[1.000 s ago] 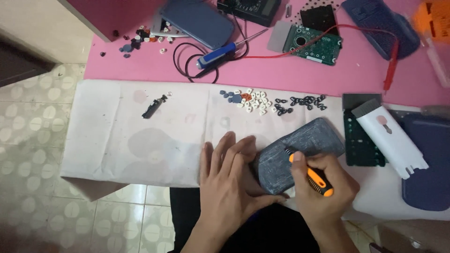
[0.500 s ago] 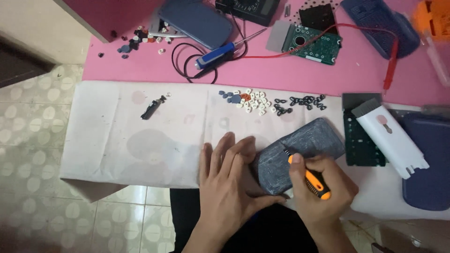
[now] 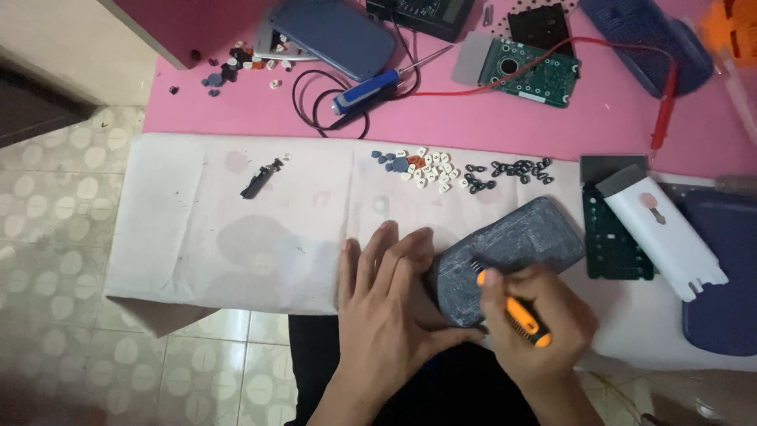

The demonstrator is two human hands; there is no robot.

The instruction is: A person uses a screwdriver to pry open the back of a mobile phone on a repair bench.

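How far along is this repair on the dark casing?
Apart already: loose buttons, rings and a green circuit board lie out. In hand: left hand steadies the dark casing; right hand works an orange-handled screwdriver on it. Parts remain unassembled.

Bare white sheet [image 3: 236, 237] lies open left of the gripped screwdriver [image 3: 516, 315]; small beads [image 3: 465, 170] crowd beyond it, a green board [image 3: 615, 237] and white cover [image 3: 662, 229] block the right.

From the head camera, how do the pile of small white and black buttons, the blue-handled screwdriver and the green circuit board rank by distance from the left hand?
From the left hand:
1. Pile of small buttons, just above it on the white sheet.
2. Blue-handled screwdriver, higher, on the pink mat.
3. Green circuit board, top right, farthest.
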